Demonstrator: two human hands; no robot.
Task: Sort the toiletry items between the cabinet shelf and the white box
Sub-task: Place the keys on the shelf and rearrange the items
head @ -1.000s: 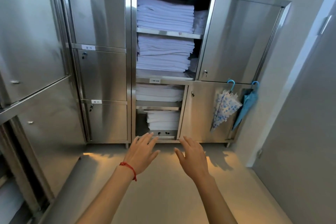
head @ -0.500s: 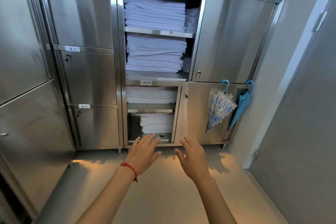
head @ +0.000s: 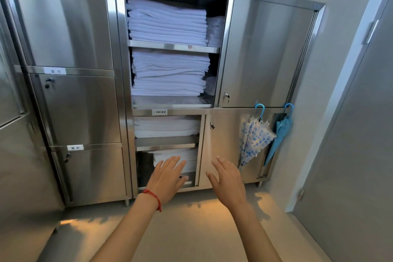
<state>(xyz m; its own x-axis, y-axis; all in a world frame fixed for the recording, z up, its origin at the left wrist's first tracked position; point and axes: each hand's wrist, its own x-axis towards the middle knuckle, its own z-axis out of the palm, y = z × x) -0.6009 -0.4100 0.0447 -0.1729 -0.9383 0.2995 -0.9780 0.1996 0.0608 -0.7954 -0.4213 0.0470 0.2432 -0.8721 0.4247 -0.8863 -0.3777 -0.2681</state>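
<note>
Steel cabinet (head: 265,53) with an open middle bay of four shelves, each stacked with folded white linen (head: 168,21); the doors on either side are shut. Two folded umbrellas, one spotted (head: 254,138) and one plain blue (head: 280,134), hang by their hooks from the lower right door's top edge. Both bare forearms reach forward over the grey floor (head: 191,229), palms down. Left hand (head: 168,178), with a red cord (head: 154,197) at the wrist, has its fingers spread and extended in front of the lowest shelf (head: 165,147), overlapping the bottom linen stack in this view; contact cannot be told. Right hand (head: 228,181) is likewise flat and spread, in front of the shut lower right door, well apart from the umbrellas. Both hands are wide and hold nothing. No toiletry items or white box can be made out in view. Compared with half a second ago, the cabinet sits farther right and larger in the view, the left-hand cabinets are more cropped, and the hands keep the same spread pose, now overlapping the cabinet's lowest bay.
</note>
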